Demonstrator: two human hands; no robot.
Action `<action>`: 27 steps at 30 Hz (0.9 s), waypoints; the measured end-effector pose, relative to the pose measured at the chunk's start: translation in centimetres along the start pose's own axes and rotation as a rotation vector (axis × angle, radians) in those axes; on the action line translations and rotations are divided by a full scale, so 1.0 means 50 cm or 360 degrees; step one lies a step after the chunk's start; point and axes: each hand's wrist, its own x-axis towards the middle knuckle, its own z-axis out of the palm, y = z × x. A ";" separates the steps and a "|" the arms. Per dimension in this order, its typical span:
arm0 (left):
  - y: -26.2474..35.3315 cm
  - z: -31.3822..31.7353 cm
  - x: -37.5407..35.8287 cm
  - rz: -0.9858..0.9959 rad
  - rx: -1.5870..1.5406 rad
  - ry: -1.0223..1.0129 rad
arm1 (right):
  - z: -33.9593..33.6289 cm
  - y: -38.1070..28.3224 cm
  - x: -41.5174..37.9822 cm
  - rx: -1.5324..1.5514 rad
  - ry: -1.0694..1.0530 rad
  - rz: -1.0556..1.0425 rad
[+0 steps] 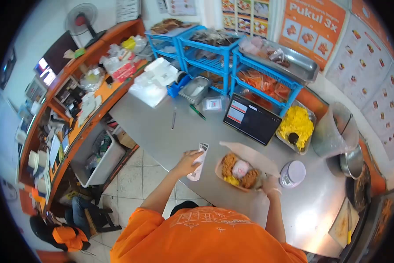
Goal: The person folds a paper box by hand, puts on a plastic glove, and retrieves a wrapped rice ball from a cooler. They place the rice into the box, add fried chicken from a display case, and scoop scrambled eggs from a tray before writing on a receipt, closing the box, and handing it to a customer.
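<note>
The orange poster (311, 27) reads "Pukul 3x".

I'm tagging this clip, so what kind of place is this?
Most likely a fast-food stall's prep counter: menu posters on the wall, an open food box of fried pieces, and an order tablet on the steel counter.

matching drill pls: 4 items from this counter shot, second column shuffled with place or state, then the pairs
1. left hand
2. right hand
3. tablet
4. green pen

A. propped against the blue rack
B. holds a paper slip
C. at the open food box
D. lies flat on the steel counter

Pairs: 1-B, 2-C, 3-A, 4-D
</note>
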 end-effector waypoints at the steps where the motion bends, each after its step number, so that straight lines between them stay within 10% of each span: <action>1: -0.015 -0.005 0.000 0.0018 -0.0020 -0.0056 | 0.051 0.035 0.045 0.0010 0.0026 0.0089; 6: -0.029 -0.035 0.033 0.0308 0.0251 -0.0012 | 0.037 -0.064 0.066 0.0993 -0.0120 0.0426; 14: -0.040 -0.048 0.096 0.0375 0.0348 -0.0289 | 0.067 -0.180 0.028 0.0977 0.0248 0.0537; 27: -0.036 0.071 0.499 0.0307 -0.1184 0.0184 | 0.160 -0.249 -0.252 0.1219 0.1018 0.1481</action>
